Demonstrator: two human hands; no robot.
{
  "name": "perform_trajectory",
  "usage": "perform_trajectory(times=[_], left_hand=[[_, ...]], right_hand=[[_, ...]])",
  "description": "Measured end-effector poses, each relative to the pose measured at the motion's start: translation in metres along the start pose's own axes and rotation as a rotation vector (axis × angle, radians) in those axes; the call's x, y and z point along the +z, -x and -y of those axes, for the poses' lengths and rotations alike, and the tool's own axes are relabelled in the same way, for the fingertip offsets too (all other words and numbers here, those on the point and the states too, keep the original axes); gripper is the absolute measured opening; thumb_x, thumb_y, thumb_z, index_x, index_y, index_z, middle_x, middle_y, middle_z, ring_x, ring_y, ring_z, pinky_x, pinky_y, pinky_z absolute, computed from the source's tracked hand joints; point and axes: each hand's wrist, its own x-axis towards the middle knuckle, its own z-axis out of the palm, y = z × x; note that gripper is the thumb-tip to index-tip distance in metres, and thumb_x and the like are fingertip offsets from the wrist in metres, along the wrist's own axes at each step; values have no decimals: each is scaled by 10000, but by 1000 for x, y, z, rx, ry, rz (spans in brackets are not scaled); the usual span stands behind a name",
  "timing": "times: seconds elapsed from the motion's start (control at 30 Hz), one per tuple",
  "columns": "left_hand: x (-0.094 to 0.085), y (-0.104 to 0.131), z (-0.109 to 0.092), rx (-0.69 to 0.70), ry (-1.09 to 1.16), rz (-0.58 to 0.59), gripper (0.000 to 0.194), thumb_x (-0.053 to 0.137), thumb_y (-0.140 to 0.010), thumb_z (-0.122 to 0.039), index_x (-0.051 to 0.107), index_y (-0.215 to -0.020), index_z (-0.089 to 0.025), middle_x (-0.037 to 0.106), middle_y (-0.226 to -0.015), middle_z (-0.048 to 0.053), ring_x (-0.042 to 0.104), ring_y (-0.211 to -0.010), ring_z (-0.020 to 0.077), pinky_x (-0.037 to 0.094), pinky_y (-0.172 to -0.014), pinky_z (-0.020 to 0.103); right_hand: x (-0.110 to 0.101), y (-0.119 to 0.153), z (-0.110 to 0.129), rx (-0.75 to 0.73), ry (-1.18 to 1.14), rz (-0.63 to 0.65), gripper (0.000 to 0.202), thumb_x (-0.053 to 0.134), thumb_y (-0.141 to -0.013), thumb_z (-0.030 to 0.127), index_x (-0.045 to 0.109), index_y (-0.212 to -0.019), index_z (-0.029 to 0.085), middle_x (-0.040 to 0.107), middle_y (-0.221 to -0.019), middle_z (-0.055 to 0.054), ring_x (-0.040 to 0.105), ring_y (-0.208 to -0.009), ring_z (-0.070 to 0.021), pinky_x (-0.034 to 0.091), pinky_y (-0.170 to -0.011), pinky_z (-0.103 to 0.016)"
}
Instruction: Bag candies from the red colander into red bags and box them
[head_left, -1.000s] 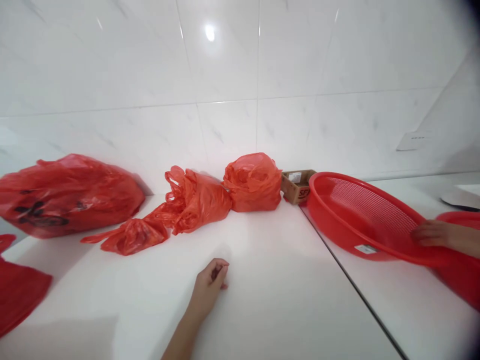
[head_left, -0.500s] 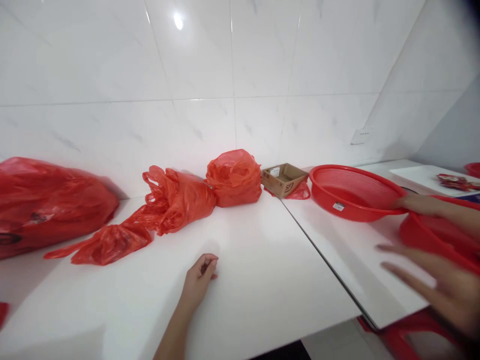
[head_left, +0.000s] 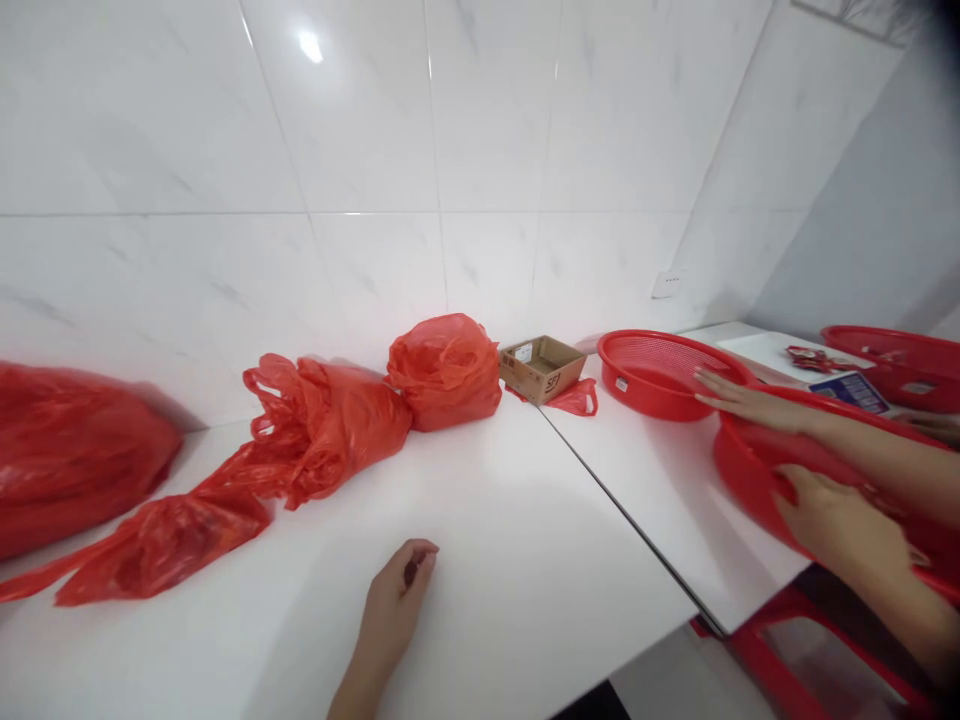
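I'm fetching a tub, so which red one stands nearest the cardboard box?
The mesh-walled tub, just right of the cardboard box. The others sit farther right: the near tub partly covered by two forearms, the far tub beyond it.

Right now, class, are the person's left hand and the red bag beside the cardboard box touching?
Apart: the head view shows a stretch of white tabletop between the left hand and that red bag.

A single view, worn on the head, looks forward and down over the desk (head_left: 517, 540) from its near side, facing the tiled wall (head_left: 360, 110) along the far edge; it sits close enough that the desk's left end runs out of frame, while the right edge and front right corner show
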Motion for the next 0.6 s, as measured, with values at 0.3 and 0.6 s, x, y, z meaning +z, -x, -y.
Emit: perform_trajectory(times=[0.3, 0.6], left_hand=[[-1, -6, 5, -26, 14, 52, 288, 533, -837, -506, 628, -903, -242, 573, -775, 2, 512, -698, 180, 437, -672, 289], [2, -6, 16, -1, 9, 24, 280, 506, -876, -484, 616, -939, -235, 557, -768, 4, 509, -701, 174, 438, -655, 271]], right_hand=[[-8, 40, 176, -410, 31, 128, 288, 470, -926, 365, 574, -1072, 140, 665, -1094, -143, 673, -920, -292, 445, -673, -346], [-45, 38, 276, -776, -458, -64, 346, 514, -944, 400, 559, -1223, 201, 634, -1179, -102, 609, -1053, -238, 475, -762, -308]])
